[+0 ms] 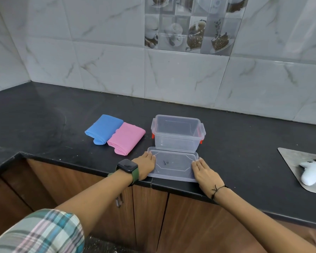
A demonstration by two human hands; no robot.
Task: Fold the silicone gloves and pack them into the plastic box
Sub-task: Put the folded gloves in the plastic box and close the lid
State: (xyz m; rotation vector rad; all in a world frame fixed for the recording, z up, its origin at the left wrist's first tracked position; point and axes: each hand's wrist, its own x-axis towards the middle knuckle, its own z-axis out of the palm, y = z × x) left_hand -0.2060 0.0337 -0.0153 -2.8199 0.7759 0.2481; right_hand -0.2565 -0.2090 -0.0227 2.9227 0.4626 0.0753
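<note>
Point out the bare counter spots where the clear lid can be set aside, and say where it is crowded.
Bare black counter lies left of the folded blue silicone glove, and more between the clear plastic box and the metal sheet at right. It is crowded in the middle: the pink silicone glove, the box and the clear lid under both hands sit close together.

Pretty even, soft daylight-ish lighting here, no harsh shadows, just faint dark patches under the clear plastic box and beside the folded blue and pink silicone gloves. The glossy marble-look wall tiles and the black stone countertop pick up a hazy sheen. The wide-angle lens bends the counter edge and tile lines near the borders, and the plaid sleeve looks a bit soft.
</note>
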